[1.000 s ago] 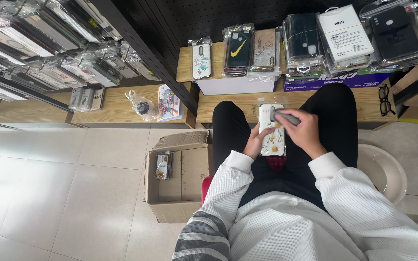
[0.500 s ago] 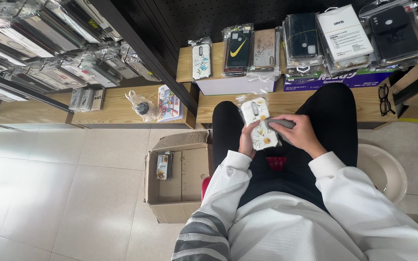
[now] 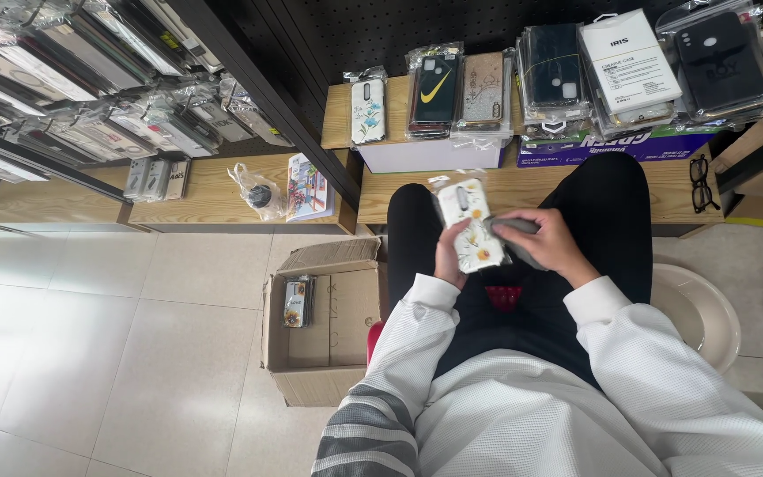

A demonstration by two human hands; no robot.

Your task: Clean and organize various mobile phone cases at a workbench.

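Where the pale tiled floor (image 3: 117,353) meets the dark pegboard wall, a low wooden surface (image 3: 417,190) runs across the view, and everything else is placed here against that surface. On it, at its far edge, stand rows of packaged phone cases (image 3: 434,84) propped on a white box (image 3: 434,155) and a purple box (image 3: 611,146), with a pair of black glasses (image 3: 702,183) lying towards its right end. To its left hangs a dark rack (image 3: 72,79) crowded with more bagged cases. In front of the surface, on the floor to the left of the seated person, sits an open cardboard box (image 3: 324,331) with a small stack of cases (image 3: 296,302) inside it. A white basin (image 3: 708,309) stands on the floor in front of the surface's right end.

The person sits facing the surface in black trousers and a white sleeved top, both hands over the lap just short of its near edge. The left hand (image 3: 449,258) holds a white floral phone case (image 3: 468,225) in a clear wrapper, fingers curled round its lower left edge, the case tilted with its top towards the surface. The right hand (image 3: 551,243) is closed around a grey cloth (image 3: 512,228), fingers pinching it against the case's right edge.
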